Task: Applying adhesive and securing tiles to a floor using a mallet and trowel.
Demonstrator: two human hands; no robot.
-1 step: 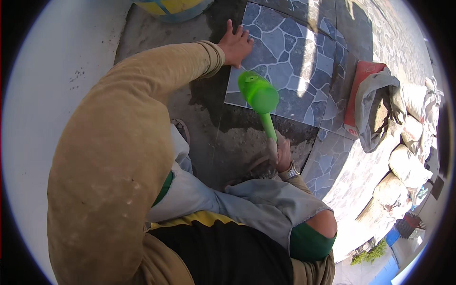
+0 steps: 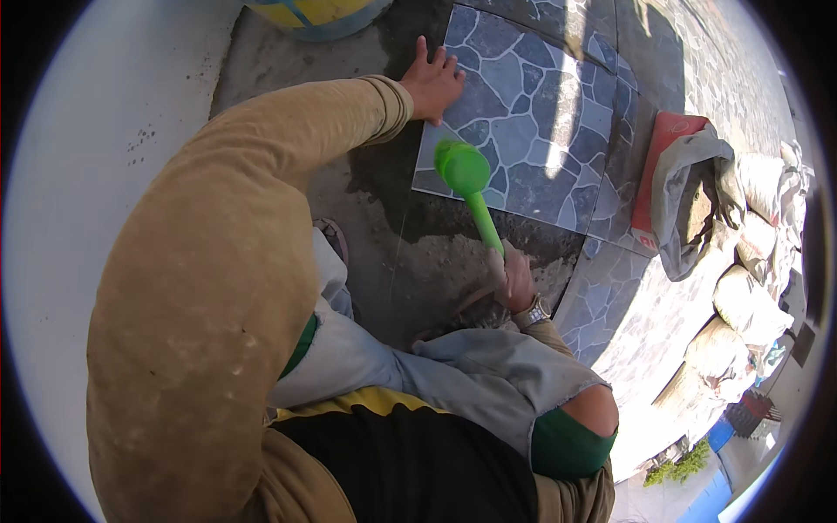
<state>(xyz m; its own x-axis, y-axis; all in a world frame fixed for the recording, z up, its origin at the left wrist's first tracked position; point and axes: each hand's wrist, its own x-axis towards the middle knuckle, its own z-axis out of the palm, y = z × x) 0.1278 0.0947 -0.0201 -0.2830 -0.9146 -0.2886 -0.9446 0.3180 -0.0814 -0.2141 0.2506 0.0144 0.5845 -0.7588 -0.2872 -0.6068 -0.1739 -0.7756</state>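
My left hand [image 2: 433, 84] lies with its fingers spread at the left edge of a large floor tile [image 2: 519, 135], grey-blue with a white-lined stone pattern. In my right hand [image 2: 517, 277] is the handle of a bright green mallet [image 2: 469, 169]. Its head is over the near left part of the tile; whether it touches the surface I cannot tell. Wet-looking grey mortar [image 2: 545, 247] shows along the tile's near edge.
A yellow and blue bucket [image 2: 323, 19] stands at the top left, near a white wall [image 2: 113, 174]. To the right are a red box [image 2: 664, 157], an opened grey sack [image 2: 676, 231] and several filled sacks [image 2: 750, 301]. More patterned tiles [image 2: 586, 322] border the work spot.
The mallet's head has shifted slightly to the left over the tile, and my right hand has tilted a little with it. My left hand stays in place.
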